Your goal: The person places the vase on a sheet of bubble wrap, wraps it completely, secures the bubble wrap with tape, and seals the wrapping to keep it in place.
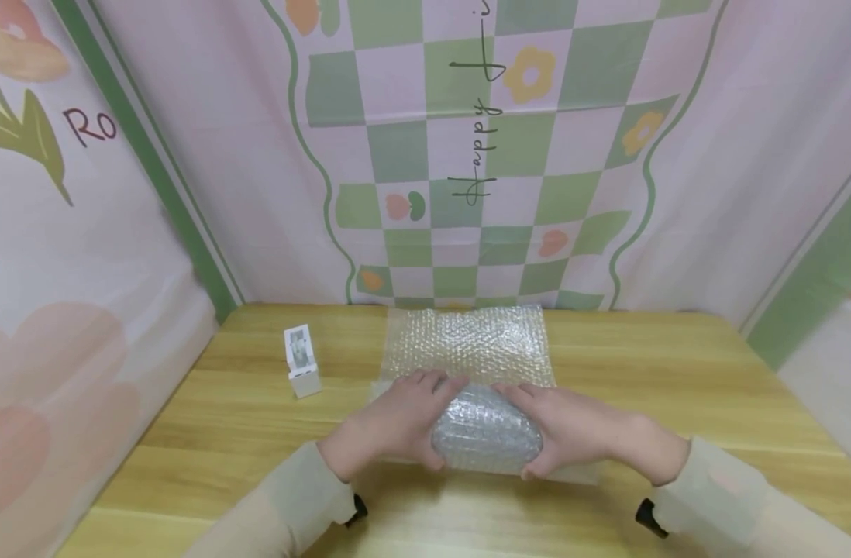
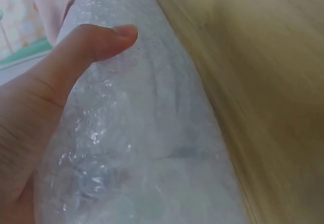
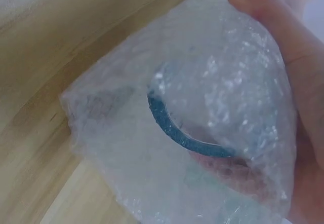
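A sheet of bubble wrap [image 1: 467,345] lies on the wooden table, its near part rolled into a thick bundle [image 1: 487,430]. My left hand [image 1: 408,415] grips the bundle's left end, the thumb on the near side. At the right end, my right hand [image 1: 572,426] holds it between thumb and fingers. In the right wrist view, a curved blue rim [image 3: 174,133] shows inside the bubble wrap's end; the rest of that wrapped thing is veiled by the plastic. The left wrist view has the left thumb lying along the wrap [image 2: 136,107]. Most fingers are hidden behind the bundle.
A small white box-like holder [image 1: 303,372] with a grey, clear-looking part stands on the table [image 1: 251,434] to the left. Behind the table hangs a checkered, flower-printed cloth [image 1: 460,155], and more printed cloth [image 1: 84,310] covers the left side.
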Motion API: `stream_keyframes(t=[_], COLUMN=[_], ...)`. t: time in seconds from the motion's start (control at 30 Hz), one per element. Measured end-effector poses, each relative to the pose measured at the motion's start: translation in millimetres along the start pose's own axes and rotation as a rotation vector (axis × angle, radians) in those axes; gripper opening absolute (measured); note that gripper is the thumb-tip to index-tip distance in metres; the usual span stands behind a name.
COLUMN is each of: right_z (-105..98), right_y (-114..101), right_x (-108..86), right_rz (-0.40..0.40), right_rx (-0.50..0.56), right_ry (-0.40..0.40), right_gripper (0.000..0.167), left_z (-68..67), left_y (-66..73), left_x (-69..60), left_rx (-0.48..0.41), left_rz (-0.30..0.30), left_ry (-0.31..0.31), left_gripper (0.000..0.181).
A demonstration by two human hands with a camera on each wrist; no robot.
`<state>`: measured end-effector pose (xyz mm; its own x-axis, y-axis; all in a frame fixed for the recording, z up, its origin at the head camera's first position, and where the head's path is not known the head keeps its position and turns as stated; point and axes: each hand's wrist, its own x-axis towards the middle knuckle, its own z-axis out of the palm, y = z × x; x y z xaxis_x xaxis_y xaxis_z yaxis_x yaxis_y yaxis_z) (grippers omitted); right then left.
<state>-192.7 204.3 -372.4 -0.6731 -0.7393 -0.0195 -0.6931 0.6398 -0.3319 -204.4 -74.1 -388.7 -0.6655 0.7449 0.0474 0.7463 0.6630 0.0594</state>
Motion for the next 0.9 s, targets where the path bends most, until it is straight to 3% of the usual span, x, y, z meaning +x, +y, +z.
stream_keyframes(t=[0.57, 0.9], right_z=[-5, -5], right_y=[11, 14], right_x=[7.8, 7.4], right_rz=[-0.049, -0.056], right_rx=[0.173, 0.188], right_ry=[-0.042, -0.045], right_gripper=[0.115, 0.118], left_z=[-4.4, -3.3], left_y=[-6.8, -7.7], left_x=[8.1, 8.7], left_rx=[-0.081, -0.091], left_rz=[-0.005, -0.009], left_ry=[-0.057, -0.058], left_gripper=[0.126, 0.124])
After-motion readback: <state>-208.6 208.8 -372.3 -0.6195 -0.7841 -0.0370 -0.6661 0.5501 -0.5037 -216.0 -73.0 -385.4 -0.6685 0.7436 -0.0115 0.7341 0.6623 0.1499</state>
